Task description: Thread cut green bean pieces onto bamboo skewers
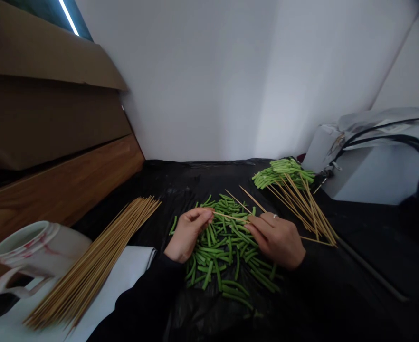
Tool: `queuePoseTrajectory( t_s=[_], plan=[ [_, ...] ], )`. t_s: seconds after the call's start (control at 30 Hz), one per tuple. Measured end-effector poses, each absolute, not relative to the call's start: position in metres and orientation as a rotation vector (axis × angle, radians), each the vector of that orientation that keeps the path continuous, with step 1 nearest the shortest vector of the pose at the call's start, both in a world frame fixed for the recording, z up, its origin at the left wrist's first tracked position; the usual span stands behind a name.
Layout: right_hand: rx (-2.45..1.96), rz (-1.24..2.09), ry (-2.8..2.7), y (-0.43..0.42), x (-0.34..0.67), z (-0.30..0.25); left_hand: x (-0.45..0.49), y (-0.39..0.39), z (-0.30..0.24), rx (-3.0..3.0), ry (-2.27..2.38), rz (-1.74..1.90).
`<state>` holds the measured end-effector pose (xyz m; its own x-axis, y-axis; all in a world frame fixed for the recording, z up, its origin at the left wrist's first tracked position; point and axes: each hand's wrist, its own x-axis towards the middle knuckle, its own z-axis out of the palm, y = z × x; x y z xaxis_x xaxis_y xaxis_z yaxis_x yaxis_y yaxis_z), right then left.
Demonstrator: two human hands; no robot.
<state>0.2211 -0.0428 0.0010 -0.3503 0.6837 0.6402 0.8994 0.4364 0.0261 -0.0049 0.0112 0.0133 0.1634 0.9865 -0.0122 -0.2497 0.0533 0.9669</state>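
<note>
My left hand [189, 231] is closed in a pinch at the left end of a thin bamboo skewer [230, 217]. Whether a bean piece is also between those fingertips is hidden. My right hand [278, 237], with a ring on one finger, grips the same skewer farther right. Two more skewers [252, 198] slant up and left from beside the right hand; whether it holds them cannot be made out. Beneath both hands lies a loose spread of cut green bean pieces [211, 249] on black plastic sheeting [202, 183].
At back right, threaded green beans [280, 172] lie stacked, their skewer ends [314, 213] pointing frontward. A bundle of bare skewers [99, 261] rests on white paper [131, 266] at left, beside a tipped mug [49, 249]. Cardboard [52, 114] stands left; a white box with cables [366, 166] stands right.
</note>
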Motion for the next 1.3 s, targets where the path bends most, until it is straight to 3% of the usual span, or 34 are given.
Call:
queuePoseTrajectory(
  t_s=[0.17,0.43,0.8,1.03,1.17,1.3],
  plan=[
    [-1.296,-0.606,-2.202,-0.045,0.214,0.000,-0.007,0.012,0.017,1.479,1.063,1.110],
    [-1.372,-0.456,-2.210,-0.042,0.218,-0.006,-0.021,0.014,0.008,2.295,1.500,0.790],
    [-1.383,-0.393,-2.191,-0.042,0.221,-0.005,-0.012,0.003,0.007,2.541,1.650,0.526],
    [-1.417,-0.333,-2.186,-0.042,0.219,-0.006,-0.010,0.006,0.008,2.324,1.437,0.846],
    [-1.403,-0.354,-2.155,-0.043,0.219,-0.007,-0.010,0.014,0.007,1.735,1.208,1.084],
    [-1.340,-0.374,-2.135,-0.044,0.217,-0.008,-0.013,0.017,0.009,1.093,0.956,1.060]
  ],
)
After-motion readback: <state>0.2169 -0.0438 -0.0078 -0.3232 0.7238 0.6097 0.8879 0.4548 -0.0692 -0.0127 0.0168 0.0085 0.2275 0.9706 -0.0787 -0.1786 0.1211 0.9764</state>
